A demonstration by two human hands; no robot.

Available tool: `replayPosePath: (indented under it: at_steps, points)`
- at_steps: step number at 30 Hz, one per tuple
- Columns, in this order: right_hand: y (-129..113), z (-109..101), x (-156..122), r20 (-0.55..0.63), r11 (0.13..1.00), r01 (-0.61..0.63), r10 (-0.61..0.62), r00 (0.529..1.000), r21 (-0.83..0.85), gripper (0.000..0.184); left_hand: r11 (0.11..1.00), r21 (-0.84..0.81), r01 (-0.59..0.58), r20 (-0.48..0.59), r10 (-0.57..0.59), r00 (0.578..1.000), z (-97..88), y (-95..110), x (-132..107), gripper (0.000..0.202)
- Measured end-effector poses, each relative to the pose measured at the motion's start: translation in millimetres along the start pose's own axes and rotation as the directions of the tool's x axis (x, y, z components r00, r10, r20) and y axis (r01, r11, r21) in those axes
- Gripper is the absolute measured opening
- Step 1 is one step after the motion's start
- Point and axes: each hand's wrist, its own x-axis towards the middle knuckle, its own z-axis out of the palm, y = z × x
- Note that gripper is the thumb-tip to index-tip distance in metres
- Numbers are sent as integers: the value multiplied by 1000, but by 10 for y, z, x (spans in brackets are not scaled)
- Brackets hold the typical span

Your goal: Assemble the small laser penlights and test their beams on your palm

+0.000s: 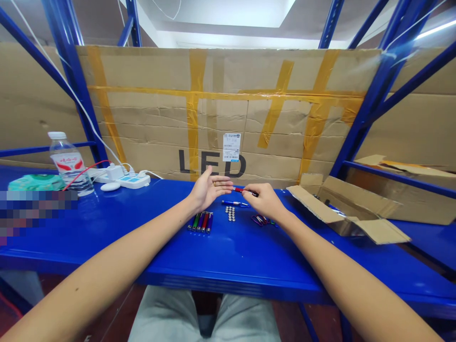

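My right hand (264, 198) is closed around a slim red metal penlight (238, 189), its end pointing left. The fingertips of my left hand (213, 187) are at that end; its fingers are stretched out and its palm is turned to the right. Below the hands lies a blue penlight (235, 204) on the blue table. Several coloured penlights (201, 222) lie side by side under my left hand. Small silver button cells (231, 213) are set out in rows. Coloured carabiner clips (261, 220) lie partly under my right wrist.
An open cardboard box (342, 209) with small items inside stands at the right. A water bottle (70, 164), a green soft pack (35, 182) and a white power strip (124, 178) with cables are at the left. A large taped carton (156, 123) stands behind the table.
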Motion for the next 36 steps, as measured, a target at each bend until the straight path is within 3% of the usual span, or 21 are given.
replayPosePath:
  at_steps: [26,36]
  points:
    - [35,33,7,49,999,-21,19,999,39,26,1000,6,12,18,-12,1000,9,-24,-19,63]
    - [19,38,4,-5,998,-15,15,1000,65,23,1000,10,21,31,-21,999,24,-30,-19,64]
